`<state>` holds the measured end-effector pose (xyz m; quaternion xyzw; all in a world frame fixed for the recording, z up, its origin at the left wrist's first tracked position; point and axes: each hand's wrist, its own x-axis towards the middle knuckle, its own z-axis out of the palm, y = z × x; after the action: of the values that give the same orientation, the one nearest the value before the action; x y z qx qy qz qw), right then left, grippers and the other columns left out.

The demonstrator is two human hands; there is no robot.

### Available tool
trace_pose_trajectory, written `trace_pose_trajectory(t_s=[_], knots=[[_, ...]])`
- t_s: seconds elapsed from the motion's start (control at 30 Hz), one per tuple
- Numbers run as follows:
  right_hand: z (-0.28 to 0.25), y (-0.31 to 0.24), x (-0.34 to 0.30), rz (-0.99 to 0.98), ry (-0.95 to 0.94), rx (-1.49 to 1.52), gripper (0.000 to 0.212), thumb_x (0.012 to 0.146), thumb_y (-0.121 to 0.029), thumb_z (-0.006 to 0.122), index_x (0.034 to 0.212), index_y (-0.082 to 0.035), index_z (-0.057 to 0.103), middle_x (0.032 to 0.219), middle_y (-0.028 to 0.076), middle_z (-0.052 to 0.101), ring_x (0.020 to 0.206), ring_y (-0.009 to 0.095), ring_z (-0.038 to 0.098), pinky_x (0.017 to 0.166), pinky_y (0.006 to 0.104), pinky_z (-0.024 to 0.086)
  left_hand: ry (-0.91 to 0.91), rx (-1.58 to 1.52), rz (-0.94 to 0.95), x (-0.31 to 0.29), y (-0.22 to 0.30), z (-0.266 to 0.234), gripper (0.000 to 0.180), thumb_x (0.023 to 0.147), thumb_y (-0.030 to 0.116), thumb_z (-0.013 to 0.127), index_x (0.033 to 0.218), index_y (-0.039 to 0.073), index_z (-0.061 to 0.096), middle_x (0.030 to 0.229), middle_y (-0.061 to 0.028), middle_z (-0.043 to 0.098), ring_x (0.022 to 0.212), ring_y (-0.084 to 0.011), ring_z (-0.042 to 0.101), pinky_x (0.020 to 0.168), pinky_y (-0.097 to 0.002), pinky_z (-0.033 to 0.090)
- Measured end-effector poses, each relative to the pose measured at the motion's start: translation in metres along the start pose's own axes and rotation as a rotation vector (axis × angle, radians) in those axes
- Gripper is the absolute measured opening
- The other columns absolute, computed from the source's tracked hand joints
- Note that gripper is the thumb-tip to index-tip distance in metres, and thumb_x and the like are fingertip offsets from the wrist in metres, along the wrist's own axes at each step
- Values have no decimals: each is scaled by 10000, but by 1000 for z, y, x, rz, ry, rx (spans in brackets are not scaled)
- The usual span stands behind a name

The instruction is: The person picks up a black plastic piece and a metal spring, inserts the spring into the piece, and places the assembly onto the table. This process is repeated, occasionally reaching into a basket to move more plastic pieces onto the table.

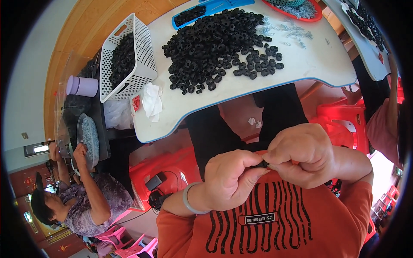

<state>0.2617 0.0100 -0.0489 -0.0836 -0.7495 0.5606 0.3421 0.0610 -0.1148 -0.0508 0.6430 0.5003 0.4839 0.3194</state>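
Note:
My left hand (228, 175) and my right hand (303, 155) meet in front of my orange shirt, back from the table's edge. Pinched between their thumbs and fingers is a small black plastic piece (260, 164), mostly covered by the fingertips. Beyond my knees, a large heap of black plastic cord-lock pieces (211, 41) spreads over the white table (189, 101). Several loose pieces (258, 64) lie along its near right side. Small metal springs (294, 33) are scattered to the right of the heap.
A white perforated basket (144, 56) of black pieces stands at left, near crumpled tissue (152, 101). A blue tray (206, 12) and a red basin (316, 10) sit at the back. At left, a co-worker (94, 198) reaches toward a tub (89, 142). Red stools (344, 122) stand around.

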Motion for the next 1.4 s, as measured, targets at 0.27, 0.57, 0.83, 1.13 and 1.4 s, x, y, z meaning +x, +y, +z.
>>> trace_pose_trajectory(t_s=[0.27, 0.57, 0.83, 1.13, 1.4], knots=[[-7, 9, 6, 251, -76, 222, 127, 905, 76, 770, 946, -25, 704, 803, 74, 679, 706, 208, 720, 598, 310, 509, -168, -494, -401, -1, -6, -11, 188, 1022, 106, 807, 1027, 8, 646, 775, -89, 714, 647, -144, 699, 602, -267, 511], [-4, 14, 4, 70, -50, 17, 162, 880, 86, 756, 972, -33, 698, 822, 92, 688, 709, 278, 715, 614, 360, 546, -77, -153, -208, 7, -1, -6, 147, 1012, 45, 792, 1016, 16, 649, 773, -64, 696, 630, -144, 663, 605, -266, 502], [4, 23, -1, -9, -34, 11, 212, 859, 101, 754, 1014, -31, 698, 858, 106, 714, 736, 313, 730, 632, 381, 568, -18, -242, -272, -9, -9, -3, 141, 1004, 58, 809, 1041, 15, 680, 787, -51, 699, 626, -128, 656, 600, -261, 499], [10, 19, -4, 93, 34, 282, 221, 878, 96, 768, 1062, -23, 744, 881, 101, 747, 722, 264, 746, 626, 332, 561, -87, -431, -275, -4, -6, -14, 188, 1024, 114, 816, 1088, 7, 675, 809, -38, 730, 666, -74, 673, 622, -225, 498], [12, 21, -1, -111, 21, 33, 215, 842, 131, 752, 1025, 17, 751, 889, 130, 764, 718, 269, 757, 620, 309, 587, -36, -88, -77, -3, 2, -14, 179, 968, 71, 841, 1033, 15, 684, 800, -94, 715, 608, -212, 686, 575, -297, 518]])
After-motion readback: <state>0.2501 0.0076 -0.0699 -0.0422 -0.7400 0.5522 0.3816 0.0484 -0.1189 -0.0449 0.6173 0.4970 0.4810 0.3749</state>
